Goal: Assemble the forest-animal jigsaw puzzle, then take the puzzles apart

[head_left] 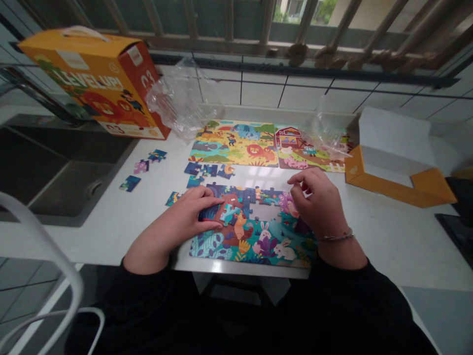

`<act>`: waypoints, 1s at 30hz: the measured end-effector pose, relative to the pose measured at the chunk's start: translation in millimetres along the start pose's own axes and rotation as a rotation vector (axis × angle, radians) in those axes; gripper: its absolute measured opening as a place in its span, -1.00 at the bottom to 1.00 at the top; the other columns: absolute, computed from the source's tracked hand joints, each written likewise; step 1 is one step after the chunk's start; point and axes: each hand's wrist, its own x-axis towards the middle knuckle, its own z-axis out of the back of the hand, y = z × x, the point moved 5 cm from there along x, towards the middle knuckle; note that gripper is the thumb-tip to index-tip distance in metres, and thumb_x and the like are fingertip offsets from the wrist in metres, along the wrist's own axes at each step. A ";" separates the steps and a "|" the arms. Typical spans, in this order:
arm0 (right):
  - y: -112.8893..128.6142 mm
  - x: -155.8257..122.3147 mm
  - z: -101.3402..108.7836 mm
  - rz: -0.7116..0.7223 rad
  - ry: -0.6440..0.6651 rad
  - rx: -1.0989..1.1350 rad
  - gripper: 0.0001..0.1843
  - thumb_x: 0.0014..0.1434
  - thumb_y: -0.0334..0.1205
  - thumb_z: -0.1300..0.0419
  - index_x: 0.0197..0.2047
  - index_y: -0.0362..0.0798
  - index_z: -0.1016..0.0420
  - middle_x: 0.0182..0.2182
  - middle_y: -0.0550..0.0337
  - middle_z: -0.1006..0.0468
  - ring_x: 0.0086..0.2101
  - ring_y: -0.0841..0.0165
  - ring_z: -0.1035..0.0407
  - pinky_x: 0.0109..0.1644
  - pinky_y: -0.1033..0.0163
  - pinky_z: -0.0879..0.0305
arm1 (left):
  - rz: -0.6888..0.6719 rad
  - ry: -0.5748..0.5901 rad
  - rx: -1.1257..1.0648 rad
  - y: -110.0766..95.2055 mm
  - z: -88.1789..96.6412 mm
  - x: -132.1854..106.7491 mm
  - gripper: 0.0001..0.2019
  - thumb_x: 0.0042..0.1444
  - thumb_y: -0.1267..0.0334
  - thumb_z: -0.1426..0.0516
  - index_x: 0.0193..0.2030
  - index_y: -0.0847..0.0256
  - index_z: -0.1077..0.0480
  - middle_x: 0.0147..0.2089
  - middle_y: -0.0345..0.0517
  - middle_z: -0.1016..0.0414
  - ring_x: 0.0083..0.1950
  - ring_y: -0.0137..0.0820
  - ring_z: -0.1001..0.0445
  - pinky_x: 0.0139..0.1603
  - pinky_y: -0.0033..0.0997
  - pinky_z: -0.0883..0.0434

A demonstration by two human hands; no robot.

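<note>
left hand (pixel 197 209): fingers apart, puzzle (pixel 254 239) beneath | right hand (pixel 317 198): above it, closure unclear

You're working in dim, cool daylight that enters through the window bars (pixel 266 19) at 12 o'clock, brightest toward 1 o'clock, where the outside view looks washed out. Glare whitens your bench (pixel 377 222) just above the puzzle (pixel 258 246) and again along its front edge near 6 o'clock. The plastic bags (pixel 181 98) at 11 and 2 o'clock catch pale highlights. Soft shadow gathers under your right hand (pixel 314 199); your black sleeves (pixel 369 305), at 4 and 8 o'clock, lose nearly all detail. Wide-angle stretch makes the bars splay outward, and you'll find fine detail soft, with small lettering on the yellow box (pixel 96 84) at 10 o'clock unreadable.
</note>
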 end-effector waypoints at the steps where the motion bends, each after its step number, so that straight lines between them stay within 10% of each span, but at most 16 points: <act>1: -0.3 -0.1 -0.2 -0.006 0.005 -0.002 -0.84 0.25 -0.41 -0.18 -0.22 0.03 -0.53 -0.26 0.12 -0.55 -0.34 0.26 -0.38 -0.20 0.09 -0.36 | -0.004 0.005 0.001 -2.9 -0.6 0.7 -0.49 0.27 0.00 -0.42 0.32 -0.05 -0.57 0.15 -0.01 -0.48 0.16 -0.13 -0.50 0.23 -0.06 -0.47; 17: -9.2 -2.3 5.5 -0.118 -0.094 0.036 -0.85 0.27 -0.38 -0.17 -0.22 0.03 -0.55 -0.23 0.12 -0.59 -0.34 0.29 -0.41 -0.21 0.10 -0.38 | -0.047 -0.037 0.063 -27.4 -4.0 9.2 -0.66 0.28 0.08 -0.40 0.12 0.07 -0.53 0.16 0.01 -0.58 0.19 -0.07 -0.53 0.18 -0.05 -0.44; 30: 6.8 -5.1 -10.6 0.032 0.218 0.252 -0.84 0.37 -0.32 -0.23 -0.04 0.01 -0.62 -0.27 0.17 -0.60 -0.35 0.33 -0.45 -0.22 0.17 -0.42 | -0.139 -0.177 0.148 -73.8 -18.4 16.4 -0.66 0.33 0.03 -0.37 0.11 0.13 -0.53 0.17 0.09 -0.61 0.21 -0.03 -0.55 0.21 0.00 -0.43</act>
